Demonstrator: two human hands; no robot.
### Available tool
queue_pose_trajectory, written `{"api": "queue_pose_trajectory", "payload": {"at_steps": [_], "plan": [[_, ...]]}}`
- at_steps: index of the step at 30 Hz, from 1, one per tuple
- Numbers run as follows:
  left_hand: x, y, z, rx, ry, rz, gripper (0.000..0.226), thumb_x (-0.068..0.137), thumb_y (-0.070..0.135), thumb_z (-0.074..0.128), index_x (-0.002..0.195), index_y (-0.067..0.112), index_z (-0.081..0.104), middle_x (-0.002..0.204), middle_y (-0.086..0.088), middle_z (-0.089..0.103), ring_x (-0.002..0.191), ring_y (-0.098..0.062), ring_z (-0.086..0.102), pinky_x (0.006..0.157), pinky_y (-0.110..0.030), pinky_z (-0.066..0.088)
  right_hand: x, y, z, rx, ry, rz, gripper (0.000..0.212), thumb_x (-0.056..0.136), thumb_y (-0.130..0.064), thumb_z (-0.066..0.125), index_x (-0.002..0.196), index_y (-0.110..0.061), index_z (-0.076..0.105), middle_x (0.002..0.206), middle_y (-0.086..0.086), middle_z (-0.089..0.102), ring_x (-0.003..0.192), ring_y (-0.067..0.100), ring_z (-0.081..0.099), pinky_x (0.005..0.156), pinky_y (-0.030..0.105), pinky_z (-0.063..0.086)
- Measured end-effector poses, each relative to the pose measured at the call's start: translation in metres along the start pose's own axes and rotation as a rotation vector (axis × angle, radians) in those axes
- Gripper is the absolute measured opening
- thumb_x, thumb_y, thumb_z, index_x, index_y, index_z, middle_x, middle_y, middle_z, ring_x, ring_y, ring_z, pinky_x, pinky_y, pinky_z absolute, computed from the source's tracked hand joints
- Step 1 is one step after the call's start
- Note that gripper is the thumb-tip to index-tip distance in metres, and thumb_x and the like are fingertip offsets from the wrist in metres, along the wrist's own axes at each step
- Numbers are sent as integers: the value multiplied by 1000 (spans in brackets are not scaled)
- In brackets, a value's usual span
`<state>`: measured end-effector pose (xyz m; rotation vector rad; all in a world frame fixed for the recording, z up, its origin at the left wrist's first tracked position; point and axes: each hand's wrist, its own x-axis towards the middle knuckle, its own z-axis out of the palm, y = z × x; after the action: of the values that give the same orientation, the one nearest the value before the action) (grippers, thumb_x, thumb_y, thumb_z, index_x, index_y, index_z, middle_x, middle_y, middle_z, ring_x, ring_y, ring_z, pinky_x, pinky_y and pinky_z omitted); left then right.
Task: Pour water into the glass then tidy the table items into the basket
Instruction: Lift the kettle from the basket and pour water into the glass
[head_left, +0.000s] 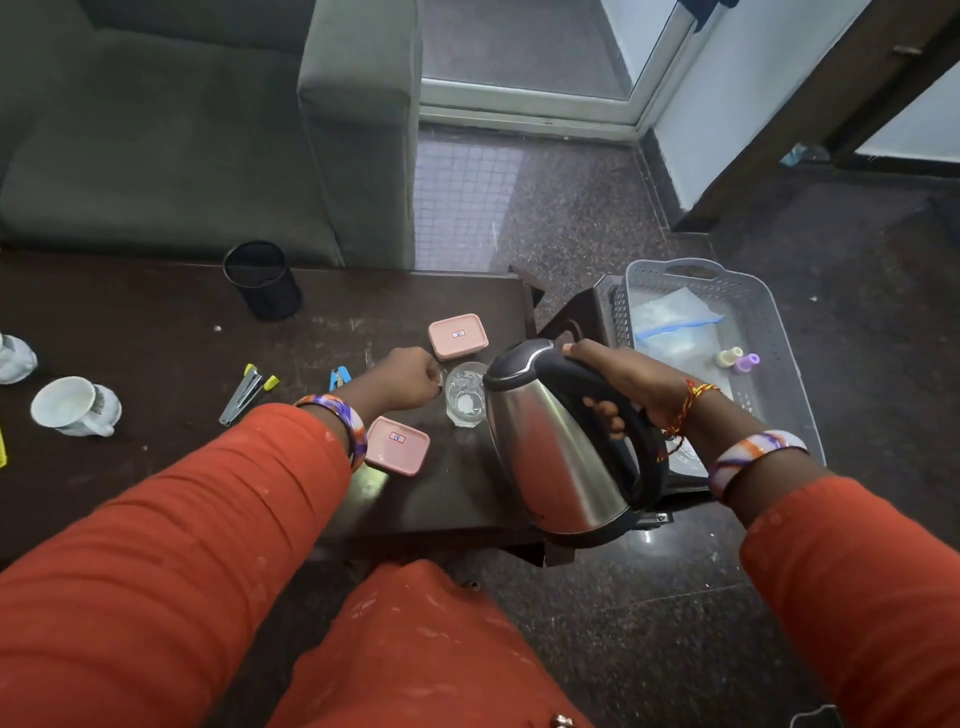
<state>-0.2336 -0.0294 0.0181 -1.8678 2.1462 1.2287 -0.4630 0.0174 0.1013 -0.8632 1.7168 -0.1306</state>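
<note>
A clear glass (464, 396) stands on the dark table (156, 332). My left hand (408, 379) touches its left side with fingers curled against it. My right hand (618, 384) grips the black handle of a steel kettle (550, 441), which is tilted with its spout over the glass rim. Two pink lidded boxes lie close by, one behind the glass (458, 336) and one in front left (397, 446). A grey basket (748, 322) sits to the right, holding a plastic bag and two small bottles (737, 359).
On the table's left part are a black mesh cup (262, 280), a stapler (244, 392), a small blue tool (338, 376) and a white mug (75, 406). A grey sofa (208, 130) stands behind the table. Dark floor lies to the right.
</note>
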Motion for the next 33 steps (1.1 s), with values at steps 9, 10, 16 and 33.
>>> {"api": "queue_pose_trajectory", "payload": {"at_steps": [9,10,16,33], "plan": [[-12,49,-13,57,28,147,26,83,14,55,102,4,68,114,-16,67,107,-29,59,82,-26,42,-39,44,-17,288,-2,-122,58,84,-58,41,50,-11,45,34,0,34,28,16,31,33,16,30],[-13,59,-17,53,41,175,26,83,14,55,103,4,68,114,-15,67,106,-27,59,81,-25,41,-45,50,-20,346,9,-138,58,85,-57,41,51,-11,45,33,0,34,28,15,31,33,17,31],[-19,131,-27,-39,126,362,24,82,14,55,99,4,69,106,-13,71,102,-23,62,87,-28,47,-86,76,-43,652,139,-294,55,88,-50,41,49,-11,49,32,-1,37,25,12,29,35,16,29],[-17,273,13,65,120,658,30,84,16,57,111,5,59,114,-11,66,106,-27,61,88,-26,43,-101,113,-120,1185,725,-420,47,78,-54,51,57,-13,49,36,-3,42,32,12,35,37,19,33]]}}
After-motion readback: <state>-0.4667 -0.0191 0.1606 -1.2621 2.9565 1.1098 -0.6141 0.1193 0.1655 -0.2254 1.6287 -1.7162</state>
